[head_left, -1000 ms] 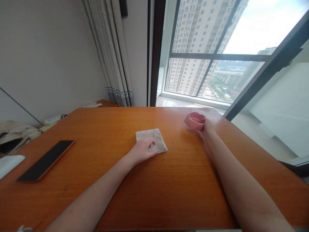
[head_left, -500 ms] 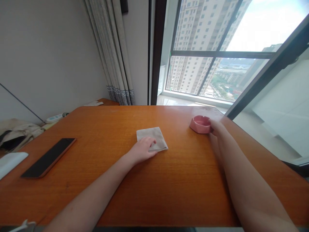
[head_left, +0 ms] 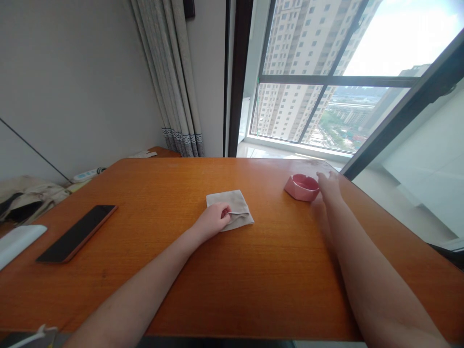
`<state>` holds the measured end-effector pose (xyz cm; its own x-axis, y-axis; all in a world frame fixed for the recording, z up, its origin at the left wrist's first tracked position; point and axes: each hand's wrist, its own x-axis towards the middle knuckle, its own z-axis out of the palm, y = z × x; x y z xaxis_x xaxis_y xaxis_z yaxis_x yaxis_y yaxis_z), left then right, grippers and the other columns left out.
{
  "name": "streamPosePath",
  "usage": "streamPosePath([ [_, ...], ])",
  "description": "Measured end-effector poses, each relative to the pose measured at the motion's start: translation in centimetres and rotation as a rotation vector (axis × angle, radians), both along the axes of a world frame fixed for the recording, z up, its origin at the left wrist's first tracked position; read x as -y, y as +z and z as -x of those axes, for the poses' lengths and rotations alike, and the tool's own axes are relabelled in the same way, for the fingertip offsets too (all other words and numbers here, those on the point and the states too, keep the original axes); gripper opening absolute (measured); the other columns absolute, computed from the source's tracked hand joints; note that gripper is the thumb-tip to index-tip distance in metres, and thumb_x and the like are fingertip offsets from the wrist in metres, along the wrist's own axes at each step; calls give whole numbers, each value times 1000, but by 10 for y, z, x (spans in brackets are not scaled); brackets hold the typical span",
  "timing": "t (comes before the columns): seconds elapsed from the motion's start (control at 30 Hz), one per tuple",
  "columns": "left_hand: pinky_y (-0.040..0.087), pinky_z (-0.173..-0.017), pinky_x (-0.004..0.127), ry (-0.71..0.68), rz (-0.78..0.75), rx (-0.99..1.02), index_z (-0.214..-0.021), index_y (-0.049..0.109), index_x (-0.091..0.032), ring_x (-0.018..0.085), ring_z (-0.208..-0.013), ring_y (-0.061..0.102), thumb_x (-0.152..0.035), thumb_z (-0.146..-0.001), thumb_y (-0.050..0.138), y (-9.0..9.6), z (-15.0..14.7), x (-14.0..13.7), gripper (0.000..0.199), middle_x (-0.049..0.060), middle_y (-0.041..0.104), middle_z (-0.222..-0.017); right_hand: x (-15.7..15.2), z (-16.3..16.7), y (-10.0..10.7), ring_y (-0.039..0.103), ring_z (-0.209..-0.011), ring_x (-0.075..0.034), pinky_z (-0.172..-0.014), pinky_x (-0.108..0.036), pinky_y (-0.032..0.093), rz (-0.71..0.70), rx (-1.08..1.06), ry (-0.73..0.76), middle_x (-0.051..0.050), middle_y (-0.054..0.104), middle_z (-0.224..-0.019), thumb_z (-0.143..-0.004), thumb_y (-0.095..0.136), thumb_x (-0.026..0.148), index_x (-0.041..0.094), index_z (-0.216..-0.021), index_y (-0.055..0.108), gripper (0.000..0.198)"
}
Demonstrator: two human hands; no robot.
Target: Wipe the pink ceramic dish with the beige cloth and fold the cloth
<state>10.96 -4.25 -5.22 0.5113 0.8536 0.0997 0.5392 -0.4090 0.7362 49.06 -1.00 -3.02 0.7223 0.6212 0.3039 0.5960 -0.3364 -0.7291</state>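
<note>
A folded light-grey cloth [head_left: 237,205] lies on the wooden table near its middle. My left hand [head_left: 214,220] rests on the cloth's left part, fingers curled and pinching a fold of it, so a crease rises towards the right. At the back right of the table stands a pink ashtray [head_left: 301,188] with notches in its rim. Just right of the ashtray is my right hand [head_left: 329,184], fingers apart and nothing held in them; it is slightly blurred.
A black-screened phone [head_left: 78,233] lies on the table's left side, and a white object [head_left: 21,244] sits beyond it at the edge. A power strip [head_left: 85,175] and crumpled fabric [head_left: 25,193] are past the left edge. A window [head_left: 326,79] is behind the table.
My right hand has let go of the ashtray and drawn slightly to the right of it. My left fingers have curled in and gathered a fold of the cloth.
</note>
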Motion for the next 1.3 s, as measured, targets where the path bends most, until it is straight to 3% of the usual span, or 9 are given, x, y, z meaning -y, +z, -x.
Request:
streamPosePath([
  [0.07, 38, -60, 26, 39, 218, 245, -76, 58, -16, 15, -64, 52, -32, -75, 56, 2, -3, -1, 16, 2, 58, -69, 2, 24, 20, 27, -135, -25, -106, -45, 28, -133, 83, -25, -21, 30, -145, -86, 38, 28, 9, -140, 28, 58],
  [0.17, 46, -70, 29, 34, 627, 722, -85, 61, -13, 18, -73, 60, -35, -75, 60, 8, -3, -6, 24, 7, 65, -78, 8, 83, 47, 37, -128, -19, -108, -37, 28, -444, 305, 298, -14, 45, -135, -84, 43, 23, 13, -130, 44, 47],
  [0.23, 48, -75, 31, 67, 770, 962, -88, 63, -12, 19, -78, 62, -31, -76, 59, 13, 5, -16, 23, 9, 67, -83, 18, 133, 51, 53, -109, -17, -98, -35, 39, -392, 256, 582, -10, 58, -118, -85, 41, 21, 16, -118, 54, 36],
  [0.33, 51, -76, 30, 181, 780, 1085, -85, 65, -11, 19, -80, 64, -21, -77, 55, 13, 31, -38, 16, 9, 69, -84, 44, 204, 32, 60, -87, -16, -82, -32, 47, -39, 148, 926, -7, 63, -108, -87, 42, 28, 18, -111, 58, 30],
  [0.47, 52, -66, 29, 329, 663, 900, -80, 64, -14, 19, -72, 64, -19, -75, 53, 3, 84, -69, 13, 6, 68, -75, 79, 257, -10, 51, -112, -27, -93, -42, 40, 315, 380, 1095, -12, 54, -125, -88, 43, 43, 20, -121, 53, 41],
  [0.7, 42, -51, 21, 633, 445, 510, -83, 51, -17, 9, -51, 52, -30, -72, 55, -11, 122, -87, 17, 0, 60, -67, 61, 237, -18, 47, -111, -22, -96, -36, 36, 417, 537, 1120, -8, 54, -116, -80, 45, 16, 20, -97, 59, 23],
  [0.97, 42, -70, 30, 193, -87, -284, -80, 60, -19, 21, -80, 56, -48, -69, 58, -10, 107, -75, 32, 6, 61, -86, 49, 225, -23, 51, -105, -26, -90, -38, 40, 437, 615, 955, -14, 55, -110, -89, 42, 35, 16, -98, 61, 29],
  [1.13, 40, -67, 29, 239, -123, -186, -79, 60, -19, 19, -75, 57, -45, -80, 44, -11, 105, -76, 31, 5, 64, -80, 41, 215, -29, 24, -136, -30, -109, -46, 21, 356, 639, 1095, -11, 32, -147, -86, 45, 36, 19, -137, 39, 54],
  [1.3, 38, -62, 29, 379, -143, -222, -71, 60, -18, 20, -68, 57, -50, -83, 40, -14, 100, -79, 40, 6, 63, -70, 33, 208, -39, 12, -141, -31, -113, -47, 11, 454, 585, 1113, -9, 19, -154, -89, 31, 58, 20, -144, 29, 67],
])
